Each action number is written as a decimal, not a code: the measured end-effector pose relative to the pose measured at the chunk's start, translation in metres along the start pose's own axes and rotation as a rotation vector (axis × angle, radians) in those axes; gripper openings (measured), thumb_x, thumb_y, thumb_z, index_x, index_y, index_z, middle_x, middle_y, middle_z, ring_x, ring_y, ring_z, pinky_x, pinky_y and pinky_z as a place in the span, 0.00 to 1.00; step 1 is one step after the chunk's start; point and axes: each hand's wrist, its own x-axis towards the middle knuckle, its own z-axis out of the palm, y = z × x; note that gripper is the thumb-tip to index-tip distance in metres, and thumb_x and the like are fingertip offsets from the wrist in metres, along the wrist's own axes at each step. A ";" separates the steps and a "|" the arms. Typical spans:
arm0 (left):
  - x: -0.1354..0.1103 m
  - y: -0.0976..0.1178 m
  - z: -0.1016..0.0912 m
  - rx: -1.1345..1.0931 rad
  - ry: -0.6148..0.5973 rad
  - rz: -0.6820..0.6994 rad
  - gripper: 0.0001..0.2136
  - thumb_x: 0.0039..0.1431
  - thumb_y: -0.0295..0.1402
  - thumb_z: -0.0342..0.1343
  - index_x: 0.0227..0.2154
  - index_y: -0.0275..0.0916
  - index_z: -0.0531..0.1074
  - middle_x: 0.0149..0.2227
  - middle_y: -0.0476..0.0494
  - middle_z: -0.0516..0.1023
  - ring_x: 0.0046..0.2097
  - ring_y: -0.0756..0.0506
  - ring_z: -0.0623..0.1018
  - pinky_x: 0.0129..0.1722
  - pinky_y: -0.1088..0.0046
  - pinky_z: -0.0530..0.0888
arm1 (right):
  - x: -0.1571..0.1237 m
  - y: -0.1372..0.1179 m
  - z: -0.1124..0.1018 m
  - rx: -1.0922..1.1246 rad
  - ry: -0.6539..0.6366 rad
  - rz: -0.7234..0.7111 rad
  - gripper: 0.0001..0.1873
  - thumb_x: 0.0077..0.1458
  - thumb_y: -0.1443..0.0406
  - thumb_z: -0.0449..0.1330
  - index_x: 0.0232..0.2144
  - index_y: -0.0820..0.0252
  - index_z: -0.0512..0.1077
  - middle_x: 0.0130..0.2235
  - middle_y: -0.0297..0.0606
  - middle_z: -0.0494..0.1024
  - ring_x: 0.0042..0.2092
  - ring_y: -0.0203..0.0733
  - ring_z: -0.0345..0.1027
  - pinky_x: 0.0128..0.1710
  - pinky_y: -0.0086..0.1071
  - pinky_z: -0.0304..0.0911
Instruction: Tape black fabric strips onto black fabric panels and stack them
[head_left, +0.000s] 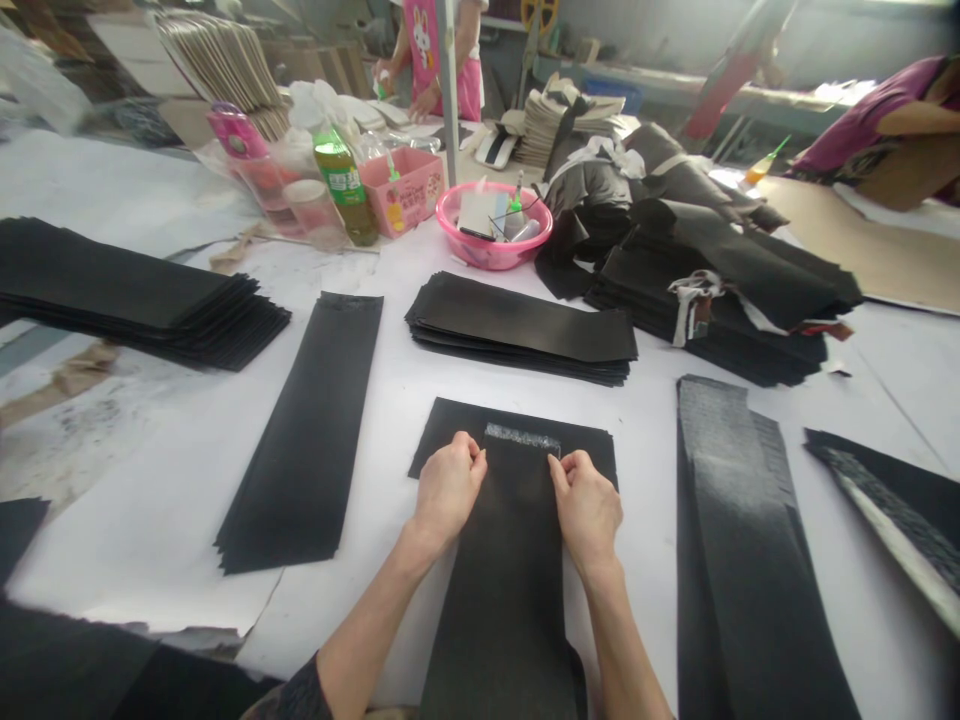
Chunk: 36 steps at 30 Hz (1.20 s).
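Observation:
A long black fabric strip point(510, 580) lies lengthwise in front of me on the white table point(180, 480), its far end bearing a shiny glued band point(523, 437). It rests over a wider black piece point(450, 425). My left hand point(448, 487) pinches the strip's left edge near that end, fingers curled. On the opposite edge, my right hand point(586, 505) pinches the same strip in the same way.
Stacks of black strips lie at left point(127, 295), centre-left point(307, 430), behind point(521, 330) and right point(739, 540). A pink basin point(491, 245), pink box point(401, 190) and green bottle point(345, 185) stand at the back. Other people work at the far table.

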 end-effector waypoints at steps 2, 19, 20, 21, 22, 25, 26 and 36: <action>-0.002 0.003 -0.001 0.056 -0.011 0.011 0.05 0.64 0.33 0.50 0.33 0.39 0.67 0.26 0.47 0.76 0.30 0.46 0.77 0.27 0.73 0.60 | 0.000 0.000 -0.001 -0.004 -0.004 -0.001 0.15 0.62 0.54 0.54 0.29 0.56 0.68 0.23 0.32 0.72 0.26 0.39 0.67 0.25 0.29 0.45; -0.010 0.000 0.009 0.581 0.156 0.730 0.19 0.63 0.26 0.50 0.57 0.37 0.62 0.46 0.41 0.71 0.43 0.43 0.70 0.34 0.64 0.67 | 0.000 -0.001 -0.003 -0.033 -0.023 -0.002 0.14 0.63 0.54 0.54 0.29 0.55 0.66 0.24 0.33 0.74 0.28 0.43 0.71 0.25 0.30 0.46; -0.010 0.000 0.010 0.581 0.160 0.728 0.19 0.63 0.26 0.50 0.57 0.37 0.62 0.46 0.41 0.71 0.43 0.43 0.69 0.34 0.64 0.67 | 0.000 0.000 -0.003 -0.036 -0.020 0.003 0.14 0.63 0.53 0.54 0.30 0.55 0.66 0.23 0.33 0.74 0.28 0.43 0.70 0.25 0.30 0.46; -0.010 -0.001 0.010 0.580 0.164 0.723 0.19 0.63 0.26 0.51 0.57 0.38 0.62 0.46 0.41 0.71 0.43 0.43 0.69 0.34 0.64 0.66 | 0.000 0.001 -0.004 -0.038 -0.011 0.009 0.14 0.62 0.53 0.54 0.31 0.55 0.66 0.23 0.33 0.74 0.28 0.43 0.70 0.25 0.30 0.46; -0.010 -0.001 0.011 0.575 0.167 0.717 0.19 0.63 0.26 0.50 0.57 0.38 0.62 0.47 0.41 0.70 0.44 0.43 0.69 0.34 0.64 0.66 | 0.001 0.003 -0.005 -0.038 0.001 0.017 0.14 0.62 0.52 0.54 0.32 0.55 0.65 0.23 0.33 0.74 0.27 0.44 0.70 0.24 0.30 0.45; -0.008 -0.002 0.011 0.552 0.164 0.704 0.19 0.63 0.27 0.51 0.57 0.40 0.62 0.47 0.41 0.70 0.44 0.42 0.69 0.35 0.65 0.66 | 0.003 0.009 -0.010 -0.005 0.035 0.034 0.11 0.62 0.54 0.56 0.35 0.55 0.65 0.24 0.31 0.74 0.27 0.43 0.70 0.24 0.30 0.45; -0.008 -0.003 0.011 0.544 0.161 0.704 0.19 0.63 0.27 0.51 0.57 0.40 0.62 0.47 0.42 0.70 0.44 0.42 0.69 0.35 0.65 0.66 | 0.005 0.010 -0.013 0.018 0.054 0.025 0.09 0.61 0.56 0.57 0.36 0.55 0.65 0.25 0.30 0.75 0.27 0.43 0.69 0.25 0.30 0.46; -0.003 -0.004 0.009 0.492 0.165 0.711 0.17 0.63 0.26 0.50 0.55 0.41 0.64 0.46 0.42 0.71 0.43 0.42 0.69 0.34 0.65 0.67 | 0.029 -0.014 -0.007 0.007 0.129 -0.615 0.09 0.57 0.66 0.63 0.41 0.54 0.71 0.41 0.38 0.76 0.44 0.49 0.66 0.39 0.38 0.63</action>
